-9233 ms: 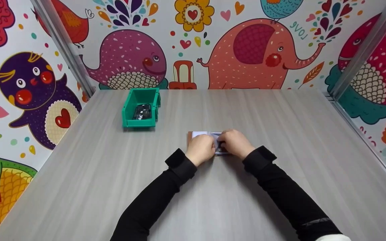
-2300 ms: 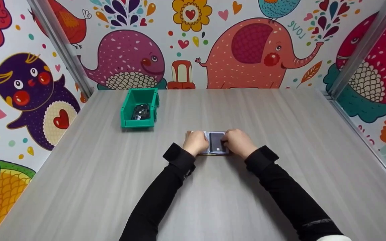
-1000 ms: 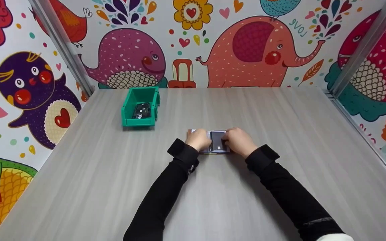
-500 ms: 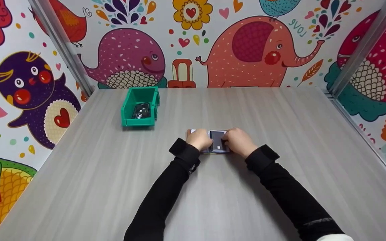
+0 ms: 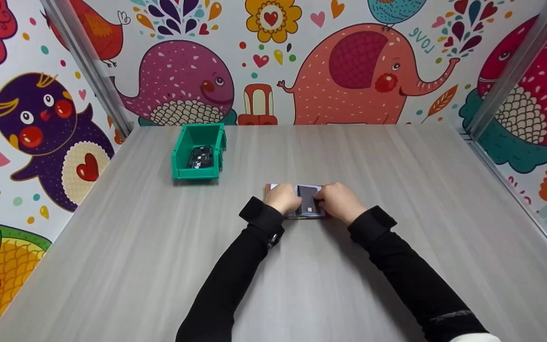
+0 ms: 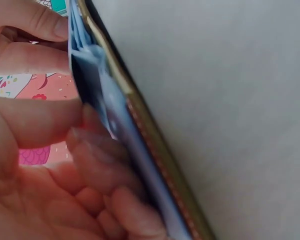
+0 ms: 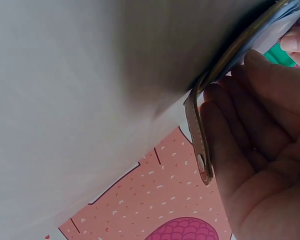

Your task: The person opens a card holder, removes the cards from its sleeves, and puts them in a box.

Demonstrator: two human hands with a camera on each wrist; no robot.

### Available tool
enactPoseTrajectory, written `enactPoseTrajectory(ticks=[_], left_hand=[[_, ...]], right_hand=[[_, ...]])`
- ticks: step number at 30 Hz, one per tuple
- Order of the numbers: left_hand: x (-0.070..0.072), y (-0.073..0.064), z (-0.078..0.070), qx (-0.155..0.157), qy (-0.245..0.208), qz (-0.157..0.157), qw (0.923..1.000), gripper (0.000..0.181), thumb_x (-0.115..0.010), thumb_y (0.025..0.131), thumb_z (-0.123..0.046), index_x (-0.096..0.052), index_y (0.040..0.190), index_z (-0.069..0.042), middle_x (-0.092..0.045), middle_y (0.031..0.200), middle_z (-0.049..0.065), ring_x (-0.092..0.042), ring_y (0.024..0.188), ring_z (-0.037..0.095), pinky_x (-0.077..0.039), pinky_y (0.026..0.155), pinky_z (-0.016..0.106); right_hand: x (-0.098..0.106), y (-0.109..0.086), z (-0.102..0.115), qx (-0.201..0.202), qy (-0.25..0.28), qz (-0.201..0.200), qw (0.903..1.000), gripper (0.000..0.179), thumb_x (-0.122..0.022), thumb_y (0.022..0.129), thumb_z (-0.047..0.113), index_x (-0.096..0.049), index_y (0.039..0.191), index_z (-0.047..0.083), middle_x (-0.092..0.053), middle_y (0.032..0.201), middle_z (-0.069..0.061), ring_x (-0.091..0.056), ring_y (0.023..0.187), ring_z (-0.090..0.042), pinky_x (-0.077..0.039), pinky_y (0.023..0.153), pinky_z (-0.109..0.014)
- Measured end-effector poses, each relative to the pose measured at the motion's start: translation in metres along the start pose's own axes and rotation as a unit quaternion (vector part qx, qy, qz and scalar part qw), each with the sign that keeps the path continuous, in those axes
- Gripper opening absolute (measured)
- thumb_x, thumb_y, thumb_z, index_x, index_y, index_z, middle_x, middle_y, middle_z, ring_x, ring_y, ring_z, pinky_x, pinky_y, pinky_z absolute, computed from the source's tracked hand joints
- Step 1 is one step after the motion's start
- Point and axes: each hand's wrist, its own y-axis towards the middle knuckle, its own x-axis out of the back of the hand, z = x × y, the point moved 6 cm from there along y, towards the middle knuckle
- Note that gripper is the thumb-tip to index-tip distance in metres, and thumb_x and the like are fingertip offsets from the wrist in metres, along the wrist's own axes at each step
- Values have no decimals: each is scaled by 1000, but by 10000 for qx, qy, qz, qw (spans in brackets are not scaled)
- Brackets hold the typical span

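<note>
A card holder (image 5: 293, 214) with a brown leather cover and clear plastic sleeves lies spread on the table. On its right side a dark card (image 5: 307, 201) with a small pale chip shows at a sleeve. My left hand (image 5: 283, 198) is at the card's left edge; in the left wrist view, thumb and curled finger pinch at the dark card (image 6: 87, 80), beside the stacked sleeves. With its fingertips, my right hand (image 5: 341, 201) pinches the right edge of the holder. The right wrist view shows the holder's snap strap (image 7: 199, 137) hanging beside those fingers.
A green bin (image 5: 196, 174) stands at the back left of the table, with dark, shiny flat items (image 5: 201, 157) inside. Walls printed with cartoon animals border the table (image 5: 373, 156) at the back and sides.
Earlier, both hands were at the sleeves and the dark card was mostly hidden. Since then the card shows on the right side; my left hand has shifted slightly right to its edge.
</note>
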Motion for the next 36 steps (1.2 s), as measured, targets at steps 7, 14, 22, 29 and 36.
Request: enactPoseTrajectory(ticks=[7,14,22,29,36], left_hand=[[0,0,0,-11,-6,-3,10000,20,-61,87,-21,-72,87,-4,-72,106,10,-66,99,28,-23,112,52],[0,-1,-1,-6,33,1,10000,17,-61,86,-20,-70,82,-6,-72,102,9,-66,95,27,-23,111,52],[0,-1,-1,-19,92,10,10000,17,-60,86,-20,-67,76,-9,-72,100,9,-66,94,26,-23,111,52],[1,-2,-2,-112,112,-102,9998,22,-59,85,-21,-73,88,-4,-72,105,11,-66,97,28,-27,107,50],[1,-1,1,-108,-62,0,9999,23,-60,89,-21,-72,90,-2,-72,105,12,-65,98,28,-27,109,49]], right_hand=[[0,1,-1,-139,45,16,9999,15,-74,81,-6,-79,92,3,-73,90,-15,-68,81,-31,-53,73,-42],[0,1,-1,-74,-11,69,9999,13,-73,80,-6,-78,87,3,-73,87,-14,-67,77,-29,-53,70,-41],[0,1,0,-31,-61,100,9999,13,-74,81,-5,-79,90,3,-73,89,-14,-68,80,-30,-53,72,-42],[-1,1,-1,47,-95,47,9999,23,-75,79,-3,-78,102,3,-73,94,-17,-68,82,-35,-53,73,-47],[1,0,-1,125,-59,-77,9999,25,-76,78,-3,-77,102,2,-73,92,-17,-68,81,-36,-53,73,-48]])
